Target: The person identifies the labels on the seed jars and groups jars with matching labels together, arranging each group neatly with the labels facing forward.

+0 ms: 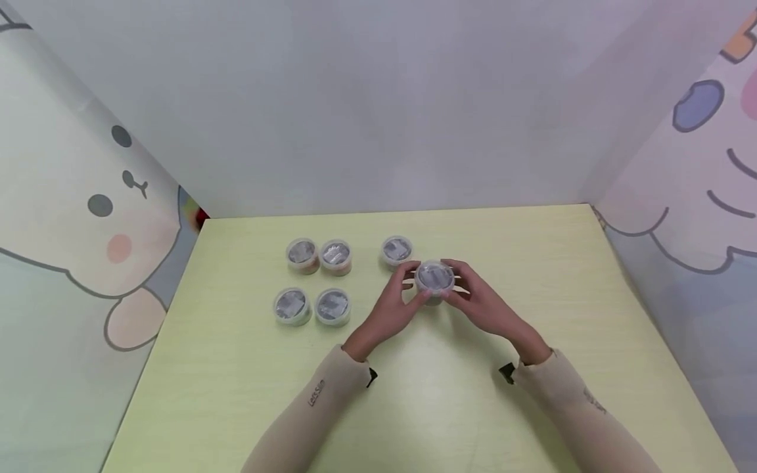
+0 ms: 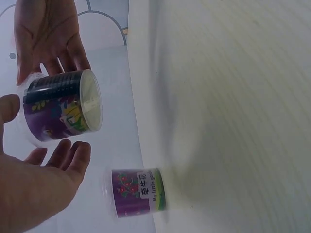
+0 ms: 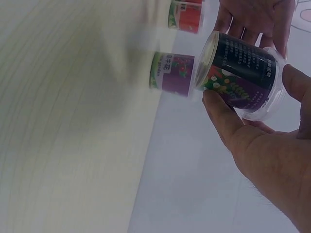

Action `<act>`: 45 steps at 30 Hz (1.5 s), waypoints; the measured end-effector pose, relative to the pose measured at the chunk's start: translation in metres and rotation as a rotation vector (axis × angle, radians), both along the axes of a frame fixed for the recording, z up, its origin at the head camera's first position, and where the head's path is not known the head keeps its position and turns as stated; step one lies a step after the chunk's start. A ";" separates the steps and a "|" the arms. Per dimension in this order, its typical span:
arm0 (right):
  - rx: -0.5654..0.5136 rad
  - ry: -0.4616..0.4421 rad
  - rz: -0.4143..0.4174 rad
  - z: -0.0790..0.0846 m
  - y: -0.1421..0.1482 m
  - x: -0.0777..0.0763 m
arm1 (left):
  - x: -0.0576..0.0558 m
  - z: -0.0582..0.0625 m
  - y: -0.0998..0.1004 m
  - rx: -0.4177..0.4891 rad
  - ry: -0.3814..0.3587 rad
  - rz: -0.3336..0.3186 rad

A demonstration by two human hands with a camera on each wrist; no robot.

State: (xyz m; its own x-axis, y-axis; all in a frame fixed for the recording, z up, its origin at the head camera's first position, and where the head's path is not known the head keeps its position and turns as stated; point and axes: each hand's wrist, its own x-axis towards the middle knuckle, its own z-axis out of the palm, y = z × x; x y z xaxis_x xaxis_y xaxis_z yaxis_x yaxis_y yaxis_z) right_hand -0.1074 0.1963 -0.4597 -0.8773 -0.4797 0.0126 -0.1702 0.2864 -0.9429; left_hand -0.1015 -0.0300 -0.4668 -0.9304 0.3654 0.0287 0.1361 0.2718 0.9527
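Between both hands, lifted just above the table, is a plastic cup (image 1: pixel 434 276) with a clear lid. The left wrist view shows its purple and dark printed label (image 2: pixel 53 107). My left hand (image 1: pixel 393 305) holds the cup's left side, thumb toward the near side and fingers behind. From the right, my right hand (image 1: pixel 485 305) grips it in the same way. Just beyond the left fingertips stands another lidded cup (image 1: pixel 396 251), upright on the table. Its label, seen in the left wrist view, is purple with red flowers (image 2: pixel 130 191).
Several similar cups stand at the left of the pale yellow table (image 1: pixel 461 407): a far pair (image 1: pixel 336 255) and a nearer pair (image 1: pixel 332 307). One red-labelled cup (image 3: pixel 187 17) shows in the right wrist view. A plain wall (image 1: pixel 384 112) rises behind the table, with cartoon-printed sheets at both sides.
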 end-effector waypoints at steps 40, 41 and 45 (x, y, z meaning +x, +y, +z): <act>-0.066 -0.072 -0.040 -0.010 -0.048 0.020 | 0.032 -0.005 -0.032 0.111 -0.050 0.172; -0.063 -0.080 -0.034 -0.010 -0.047 0.020 | 0.032 -0.005 -0.033 0.115 -0.053 0.169; -0.062 -0.125 -0.004 -0.009 -0.044 0.020 | 0.031 -0.005 -0.034 0.098 -0.076 0.151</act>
